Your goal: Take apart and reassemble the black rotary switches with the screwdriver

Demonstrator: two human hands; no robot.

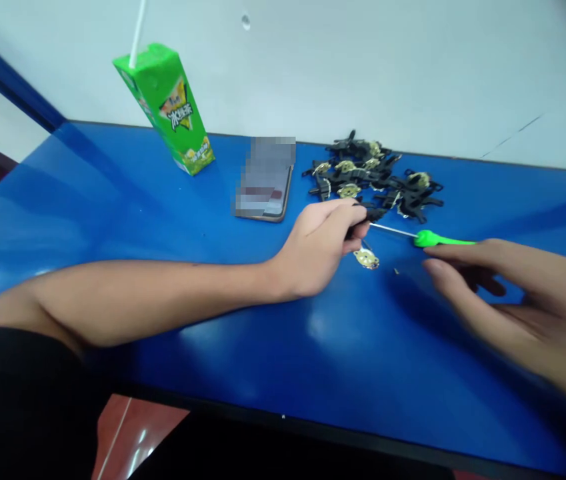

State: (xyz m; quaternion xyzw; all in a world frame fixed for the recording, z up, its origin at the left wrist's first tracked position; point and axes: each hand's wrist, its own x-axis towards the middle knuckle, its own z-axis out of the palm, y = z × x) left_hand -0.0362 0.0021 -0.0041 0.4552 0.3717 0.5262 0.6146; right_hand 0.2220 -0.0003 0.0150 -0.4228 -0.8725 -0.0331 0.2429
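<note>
1. Left hand: closed in a narrow pinch on a small black plastic part, which projects from the fingertips at the near edge of the pile.
2. Right hand: narrow, with the index finger along the end of the handle of a green-handled screwdriver and the thumb just below; whether it grips cannot be told.
3. Screwdriver shaft: thin and bright, its tip reaching the held black part.
4. Gold-coloured disc: lies just below the left hand, near the pile; any link to the held part is too small to tell.
5. Pile of black parts with gold-coloured discs: heaped loosely on the table, serving as landmark.
6. Phone: face up just left of the pile, screen blurred.
7. Green drink carton: stands well left of the pile, with a white straw.
8. Blue table: glossy, set against a pale wall behind the pile.
9. Red floor: visible below the table's near edge.
</note>
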